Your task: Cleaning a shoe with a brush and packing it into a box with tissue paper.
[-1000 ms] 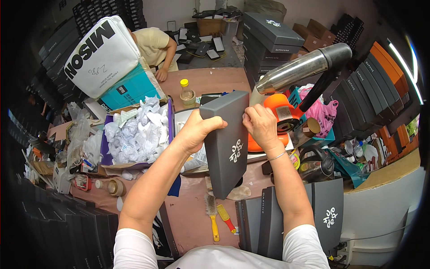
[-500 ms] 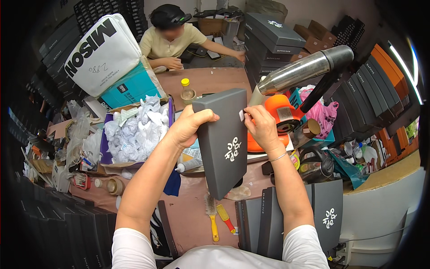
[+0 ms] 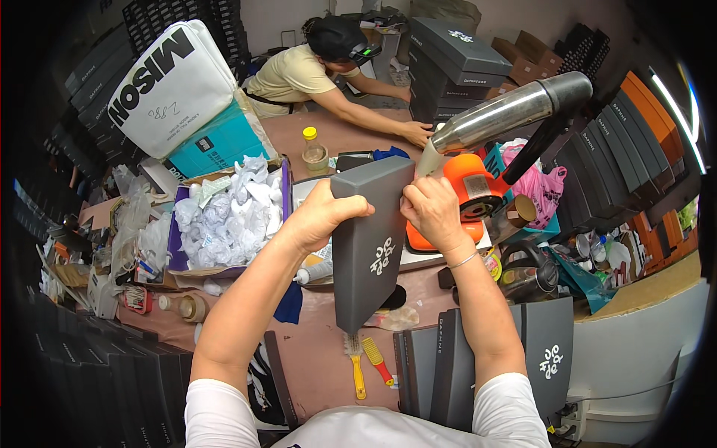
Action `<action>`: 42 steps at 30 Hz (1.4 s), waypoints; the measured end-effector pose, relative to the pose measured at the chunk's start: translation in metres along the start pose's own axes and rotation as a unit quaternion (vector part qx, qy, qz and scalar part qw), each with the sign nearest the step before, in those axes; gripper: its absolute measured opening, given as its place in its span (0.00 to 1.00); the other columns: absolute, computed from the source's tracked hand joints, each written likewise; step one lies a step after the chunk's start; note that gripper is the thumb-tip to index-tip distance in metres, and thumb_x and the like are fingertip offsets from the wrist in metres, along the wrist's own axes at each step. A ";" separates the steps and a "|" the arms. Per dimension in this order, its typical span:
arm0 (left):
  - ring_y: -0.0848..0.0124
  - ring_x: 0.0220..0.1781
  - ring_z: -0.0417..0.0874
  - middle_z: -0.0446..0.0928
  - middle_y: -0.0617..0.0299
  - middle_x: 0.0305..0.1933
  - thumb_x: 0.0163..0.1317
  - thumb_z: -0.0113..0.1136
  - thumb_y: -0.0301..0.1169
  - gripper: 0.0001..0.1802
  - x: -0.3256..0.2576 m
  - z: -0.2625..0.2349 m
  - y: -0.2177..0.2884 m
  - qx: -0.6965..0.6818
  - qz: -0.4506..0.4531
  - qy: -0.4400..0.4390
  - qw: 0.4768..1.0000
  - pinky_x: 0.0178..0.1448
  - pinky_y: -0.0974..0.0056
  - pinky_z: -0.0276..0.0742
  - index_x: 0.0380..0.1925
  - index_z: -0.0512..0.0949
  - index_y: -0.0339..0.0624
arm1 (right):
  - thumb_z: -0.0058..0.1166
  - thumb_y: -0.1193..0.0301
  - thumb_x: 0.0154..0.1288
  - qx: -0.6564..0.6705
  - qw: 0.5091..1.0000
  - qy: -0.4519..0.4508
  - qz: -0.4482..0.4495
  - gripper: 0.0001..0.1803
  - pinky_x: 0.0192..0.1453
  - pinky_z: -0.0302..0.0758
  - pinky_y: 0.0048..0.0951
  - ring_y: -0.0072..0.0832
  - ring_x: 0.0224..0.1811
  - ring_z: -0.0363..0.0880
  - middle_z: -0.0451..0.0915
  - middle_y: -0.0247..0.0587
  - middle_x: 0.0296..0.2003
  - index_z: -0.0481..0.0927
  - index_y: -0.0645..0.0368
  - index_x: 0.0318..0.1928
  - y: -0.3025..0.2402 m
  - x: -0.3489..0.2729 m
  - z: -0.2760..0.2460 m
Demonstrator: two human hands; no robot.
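Observation:
A dark grey shoebox [image 3: 371,246] with a white printed mark hangs tilted above the table in front of me. My left hand [image 3: 326,216] is closed around its upper left edge, thumb across the front face. Beside the box's upper right edge, my right hand [image 3: 433,213] has its fingers curled in tightly; their tips and anything between them are hidden. Below the box, a wire brush [image 3: 355,366] and a small red-and-yellow brush [image 3: 378,361] lie on the table [image 3: 310,366].
An orange machine [image 3: 472,190] with a metal heat-gun barrel [image 3: 500,116] stands right of my hands. To the left is a purple bin [image 3: 284,196] of crumpled paper. More shoeboxes [image 3: 478,358] stand near my right forearm. A co-worker [image 3: 306,78] leans over the table's far side.
My right hand's fingers have curled in at the box edge, and the small white label seen there is now out of sight. The box has turned slightly. The co-worker has leaned to the right.

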State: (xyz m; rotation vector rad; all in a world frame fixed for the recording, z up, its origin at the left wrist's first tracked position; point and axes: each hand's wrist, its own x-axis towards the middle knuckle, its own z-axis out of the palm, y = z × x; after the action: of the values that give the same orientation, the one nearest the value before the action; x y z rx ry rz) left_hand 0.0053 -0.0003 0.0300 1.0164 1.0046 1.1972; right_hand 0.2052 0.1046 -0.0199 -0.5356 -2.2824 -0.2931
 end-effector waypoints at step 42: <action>0.79 0.24 0.74 0.76 0.61 0.21 0.44 0.67 0.29 0.13 -0.012 0.041 -0.028 0.283 0.155 0.136 0.937 0.30 0.69 0.73 0.29 0.77 0.32 | 0.53 0.66 0.69 0.647 0.562 -0.046 0.513 0.12 0.29 0.74 0.17 0.17 0.29 0.75 0.79 0.32 0.34 0.80 0.63 0.42 0.011 -0.007 0.015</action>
State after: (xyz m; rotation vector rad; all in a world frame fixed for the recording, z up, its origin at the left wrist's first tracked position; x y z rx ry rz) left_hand 0.0508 -0.0172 0.0135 1.5327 1.5013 1.3631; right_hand 0.2050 0.1173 -0.0351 -0.8630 -1.2487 1.8460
